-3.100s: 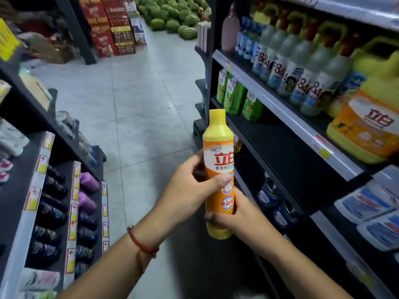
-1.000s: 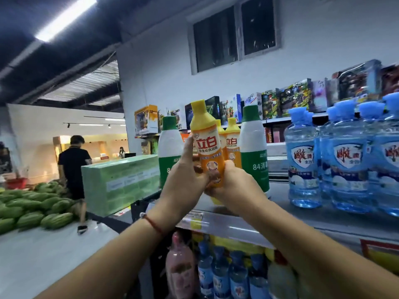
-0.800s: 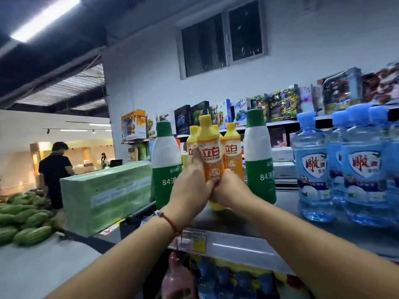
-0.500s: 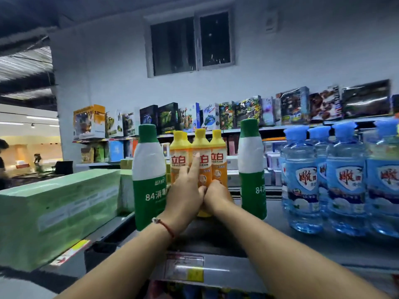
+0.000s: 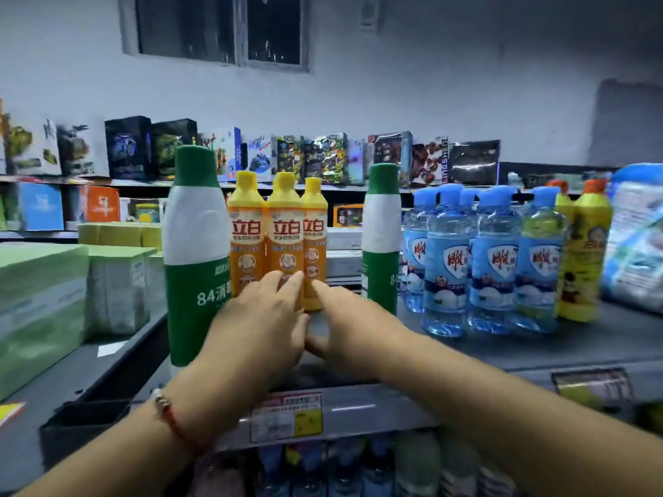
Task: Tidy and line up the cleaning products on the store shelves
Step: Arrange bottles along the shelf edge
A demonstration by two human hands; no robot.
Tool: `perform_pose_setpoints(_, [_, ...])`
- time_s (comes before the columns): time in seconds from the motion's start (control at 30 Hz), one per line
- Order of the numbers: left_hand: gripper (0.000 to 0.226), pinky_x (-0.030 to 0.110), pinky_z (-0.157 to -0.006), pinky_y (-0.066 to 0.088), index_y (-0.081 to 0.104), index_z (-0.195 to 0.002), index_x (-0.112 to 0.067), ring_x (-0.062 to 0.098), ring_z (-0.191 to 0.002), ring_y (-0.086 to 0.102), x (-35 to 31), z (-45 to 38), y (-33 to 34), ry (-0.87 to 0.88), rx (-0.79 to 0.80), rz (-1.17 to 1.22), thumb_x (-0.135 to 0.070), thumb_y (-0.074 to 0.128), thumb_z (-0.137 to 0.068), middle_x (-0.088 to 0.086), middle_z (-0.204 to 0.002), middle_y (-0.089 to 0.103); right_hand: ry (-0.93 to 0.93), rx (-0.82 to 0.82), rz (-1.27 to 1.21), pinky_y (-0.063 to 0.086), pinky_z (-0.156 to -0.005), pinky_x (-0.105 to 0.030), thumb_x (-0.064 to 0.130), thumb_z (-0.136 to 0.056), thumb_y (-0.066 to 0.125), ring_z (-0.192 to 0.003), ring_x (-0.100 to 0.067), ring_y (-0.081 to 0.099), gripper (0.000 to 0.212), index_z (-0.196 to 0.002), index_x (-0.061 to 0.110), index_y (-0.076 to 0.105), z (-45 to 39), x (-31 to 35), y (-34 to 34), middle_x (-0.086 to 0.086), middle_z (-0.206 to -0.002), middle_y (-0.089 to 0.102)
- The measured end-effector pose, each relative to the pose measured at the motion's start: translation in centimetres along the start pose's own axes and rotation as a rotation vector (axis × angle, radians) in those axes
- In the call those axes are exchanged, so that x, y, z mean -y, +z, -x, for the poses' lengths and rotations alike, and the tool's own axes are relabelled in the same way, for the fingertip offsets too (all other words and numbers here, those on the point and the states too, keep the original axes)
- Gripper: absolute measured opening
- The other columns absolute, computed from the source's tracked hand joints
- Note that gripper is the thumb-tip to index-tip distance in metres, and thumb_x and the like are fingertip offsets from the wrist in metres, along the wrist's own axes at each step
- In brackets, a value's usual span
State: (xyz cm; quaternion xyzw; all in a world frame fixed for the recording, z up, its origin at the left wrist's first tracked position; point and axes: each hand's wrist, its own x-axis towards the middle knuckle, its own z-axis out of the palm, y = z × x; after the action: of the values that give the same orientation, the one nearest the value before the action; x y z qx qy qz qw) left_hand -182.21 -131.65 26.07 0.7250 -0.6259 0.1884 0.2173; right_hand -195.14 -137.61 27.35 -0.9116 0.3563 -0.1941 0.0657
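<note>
So the three orange dish soap bottles (image 5: 285, 238) were standing upright on the top shelf (image 5: 538, 349), yellow caps up, long axis vertical, red labels facing me. They sat shoulder to shoulder in a tight row, set back from the shelf's front lip, with bare shelf in front of them.

Room-wise: they were boxed in between two tall green-and-white 84 disinfectant bottles, the left one (image 5: 195, 252) closer to me and nearly touching the row, the right one (image 5: 381, 238) with a clear gap to the nearest soap bottle. Past that stood a cluster of blue-capped clear bottles (image 5: 480, 260), then a yellow bottle (image 5: 583, 252). Green packs (image 5: 39, 310) filled the far left.

My left hand (image 5: 262, 328) was stretched out, relaxed fingers reaching the lower part of the middle bottle, not wrapped around it. My right hand (image 5: 353, 317) was right beside it, fingers extended toward the base of the right-hand bottle; couldn't tell if it was really touching. Neither hand was gripping anything.
</note>
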Motion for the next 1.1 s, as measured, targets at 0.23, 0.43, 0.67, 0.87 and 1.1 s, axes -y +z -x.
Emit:
perform_pose_setpoints(0.23, [0.076, 0.032, -0.117, 0.03, 0.018, -0.159, -0.029, 0.02, -0.148, 0.031, -7.7, 2.8, -1.1, 0.228, 0.113, -0.024, -0.062, 0.044, -0.095, 0.002, -0.164, 0.026, 0.112, 0.021, 0.367, 0.006, -0.123, -0.029, 0.054, -0.098, 0.052, -0.153, -0.015, 0.01, 0.075, -0.159, 0.029, 0.016, 14.1, -6.0, -6.5, 0.007, -0.165, 0.019])
perform_pose_setpoints(0.43, [0.077, 0.035, -0.12, 0.026, 0.011, -0.16, -0.033, 0.019, -0.15, 0.024, -22.8, 2.9, 0.3, 0.471, 0.137, 0.001, -0.066, 0.036, -0.096, -0.001, -0.166, 0.018, 0.393, -0.049, 0.361, 0.01, -0.124, -0.032, 0.059, -0.096, 0.051, -0.153, -0.013, 0.011, 0.077, -0.159, 0.032, 0.017, 26.0, -18.3, -12.5, 0.008, -0.166, 0.017])
perform_pose_setpoints(0.67, [0.073, 0.037, -0.12, 0.026, 0.021, -0.157, -0.035, 0.021, -0.15, 0.024, -44.3, 5.2, 3.4, 0.643, 0.174, 0.176, -0.068, 0.04, -0.094, -0.001, -0.167, 0.018, 0.722, -0.101, 0.318, 0.019, -0.122, -0.031, 0.063, -0.094, 0.051, -0.151, -0.008, 0.017, 0.075, -0.158, 0.037, 0.021, 45.1, -30.3, -20.2, 0.014, -0.164, 0.018])
perform_pose_setpoints(0.87, [0.067, 0.038, -0.114, 0.034, 0.03, -0.155, -0.031, 0.024, -0.142, 0.037, -59.5, 6.6, 3.7, 0.771, 0.142, 0.295, -0.063, 0.04, -0.097, 0.001, -0.158, 0.037, 0.841, -0.125, 0.325, 0.026, -0.121, -0.035, 0.062, -0.094, 0.052, -0.15, -0.011, 0.022, 0.075, -0.157, 0.036, 0.022, 54.5, -35.9, -25.6, 0.011, -0.164, 0.022])
perform_pose_setpoints(1.1, [0.069, 0.039, -0.109, 0.04, 0.031, -0.154, -0.03, 0.022, -0.139, 0.042, -69.8, 4.9, 6.2, 0.847, 0.115, 0.296, -0.066, 0.039, -0.096, -0.001, -0.154, 0.042, 0.843, -0.176, 0.277, 0.032, -0.118, -0.036, 0.056, -0.094, 0.056, -0.147, -0.014, 0.03, 0.073, -0.157, 0.033, 0.026, 56.7, -43.0, -27.5, 0.009, -0.162, 0.027])
